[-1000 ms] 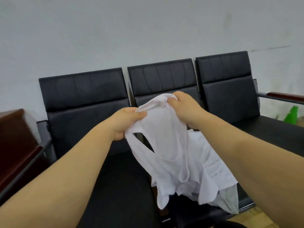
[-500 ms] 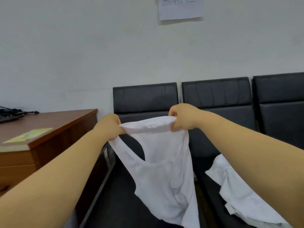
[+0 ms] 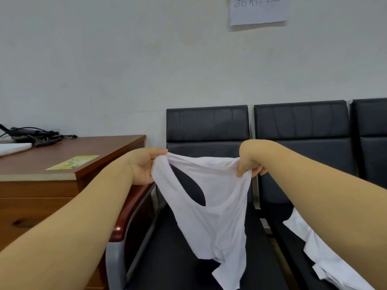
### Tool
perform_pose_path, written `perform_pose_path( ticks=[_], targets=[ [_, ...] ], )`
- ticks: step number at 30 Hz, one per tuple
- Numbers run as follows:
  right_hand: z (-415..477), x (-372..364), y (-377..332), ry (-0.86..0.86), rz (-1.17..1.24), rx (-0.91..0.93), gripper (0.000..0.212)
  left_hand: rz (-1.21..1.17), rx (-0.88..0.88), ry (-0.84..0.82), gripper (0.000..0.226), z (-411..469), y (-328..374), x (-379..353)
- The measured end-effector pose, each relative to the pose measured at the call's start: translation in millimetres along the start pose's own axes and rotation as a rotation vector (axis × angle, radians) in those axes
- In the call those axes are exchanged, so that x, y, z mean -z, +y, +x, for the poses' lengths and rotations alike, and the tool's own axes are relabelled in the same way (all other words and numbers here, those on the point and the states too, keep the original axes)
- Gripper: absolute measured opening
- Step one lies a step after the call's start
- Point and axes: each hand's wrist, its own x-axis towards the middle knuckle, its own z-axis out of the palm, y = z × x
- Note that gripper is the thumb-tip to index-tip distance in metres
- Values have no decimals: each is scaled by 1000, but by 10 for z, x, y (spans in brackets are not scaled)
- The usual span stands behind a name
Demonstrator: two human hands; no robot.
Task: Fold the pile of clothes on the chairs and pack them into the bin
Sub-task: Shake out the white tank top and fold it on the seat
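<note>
A white sleeveless top (image 3: 217,218) hangs in the air over the leftmost black chair (image 3: 207,124). My left hand (image 3: 144,166) pinches its upper left edge and my right hand (image 3: 250,160) grips its upper right edge, so the top edge is stretched between them. An armhole gapes below my left hand. The hem dangles down onto the seat. More white clothes (image 3: 322,254) lie on the middle chair's seat at the lower right, partly hidden by my right forearm. No bin is in view.
A brown wooden desk (image 3: 88,160) stands left of the chairs, with a yellow card (image 3: 73,162), black cables (image 3: 35,135) and something white on it. The chair's red-brown armrest (image 3: 125,216) sits under my left forearm. A paper sign (image 3: 258,9) hangs on the wall.
The view swung left and up, off the clothes pile and toward the desk. Both hands spread apart and stretched the top's upper edge wider, carrying it over the leftmost chair.
</note>
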Motion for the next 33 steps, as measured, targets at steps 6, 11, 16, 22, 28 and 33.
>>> perform_pose_path(
  ticks=[6,11,16,22,28,33],
  targets=[
    [10,-38,127,-143,389,30,26,-56,-72,-5,29,-3,14,-86],
    [39,-109,172,-274,1147,134,29,-150,-166,45,15,-53,16,-230],
    [28,45,120,-326,1499,306,31,-252,-247,44,24,-85,115,-258],
    [-73,299,67,-209,1205,452,41,10,-468,-48,21,-156,295,-277],
    [-247,426,-46,-81,181,396,41,1313,-626,142,36,-254,365,-308],
    [-361,567,-81,-246,189,327,44,958,-485,255,12,-303,483,-333]
  ],
)
